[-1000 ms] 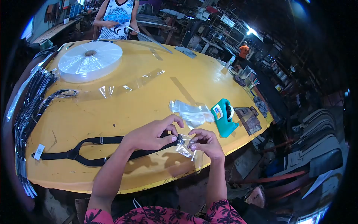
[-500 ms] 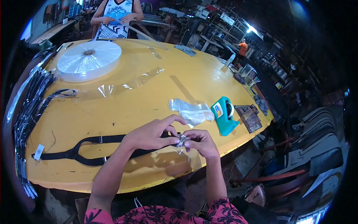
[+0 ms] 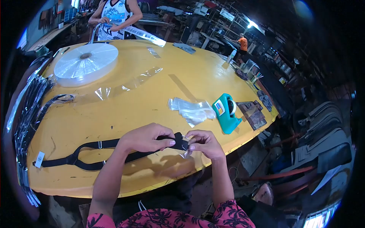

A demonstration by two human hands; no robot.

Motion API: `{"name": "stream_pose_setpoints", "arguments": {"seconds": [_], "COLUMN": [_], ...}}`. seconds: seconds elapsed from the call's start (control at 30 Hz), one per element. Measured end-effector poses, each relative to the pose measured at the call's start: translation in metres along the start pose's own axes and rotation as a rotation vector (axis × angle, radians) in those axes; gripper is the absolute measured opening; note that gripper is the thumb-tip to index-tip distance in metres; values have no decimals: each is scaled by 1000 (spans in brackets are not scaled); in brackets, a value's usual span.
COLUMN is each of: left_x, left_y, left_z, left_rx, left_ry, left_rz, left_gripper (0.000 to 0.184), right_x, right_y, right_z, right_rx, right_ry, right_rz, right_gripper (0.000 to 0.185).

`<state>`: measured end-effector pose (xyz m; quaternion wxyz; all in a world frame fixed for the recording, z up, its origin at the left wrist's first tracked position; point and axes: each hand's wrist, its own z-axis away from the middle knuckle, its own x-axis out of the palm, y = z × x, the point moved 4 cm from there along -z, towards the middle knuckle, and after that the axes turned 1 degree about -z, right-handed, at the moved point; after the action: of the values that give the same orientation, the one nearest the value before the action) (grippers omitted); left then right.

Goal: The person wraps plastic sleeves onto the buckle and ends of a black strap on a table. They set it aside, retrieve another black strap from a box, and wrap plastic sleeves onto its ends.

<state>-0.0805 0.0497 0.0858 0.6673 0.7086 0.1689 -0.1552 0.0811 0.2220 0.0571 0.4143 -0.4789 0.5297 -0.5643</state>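
A pair of black suspenders (image 3: 71, 159) lies across the yellow table, its two straps running toward my hands and a white tag (image 3: 39, 159) at the far left end. My left hand (image 3: 146, 140) is closed around the strap ends, with dark fabric showing past the thumb. With thumb and fingertips, my right hand (image 3: 206, 144) pinches a shiny end piece (image 3: 185, 141) at the tip of the straps. It looks like a metal clip with clear plastic on it, partly hidden by my fingers.
Clear plastic sleeves (image 3: 192, 110), a green tape dispenser (image 3: 227, 117) and a dark block (image 3: 253, 117) lie beyond my hands. A large plastic roll (image 3: 68, 68) stands at the back left, near bundled black straps (image 3: 28, 102). Another person (image 3: 116, 19) holds a clear strip across the table.
My left hand has shifted slightly left, and more black strap end shows between my hands. The person opposite has raised and turned the clear strip. The view has shifted a little.
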Motion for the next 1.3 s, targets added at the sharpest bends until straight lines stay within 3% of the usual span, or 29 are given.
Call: {"name": "stream_pose_setpoints", "arguments": {"seconds": [0.3,0.57,0.8,1.03,1.23,1.3], "left_x": [3,-29,-10,-44,-30,-29], "left_y": [0,-5,-13,-30,-16,-14], "left_z": [-1,26,40,110,120,126], "left_rx": [44,-185,-80,-350,-273,-336], "left_ry": [7,-6,35,205,233,223], "left_rz": [-140,-141,-174,-126,-145,-112], "left_gripper": [25,31,29,27,25,24], "right_x": [26,8,48,56,100,114], "right_y": [-15,-13,-3,-4,13,9], "right_z": [-6,-4,-31,-41,-68,-72], "right_rx": [60,39,96,111,79,66], "right_ry": [11,20,-172,-243,-403,-472], "right_rz": [132,142,193,215,159,112], "right_gripper": [47,51,53,54,54,54]}}
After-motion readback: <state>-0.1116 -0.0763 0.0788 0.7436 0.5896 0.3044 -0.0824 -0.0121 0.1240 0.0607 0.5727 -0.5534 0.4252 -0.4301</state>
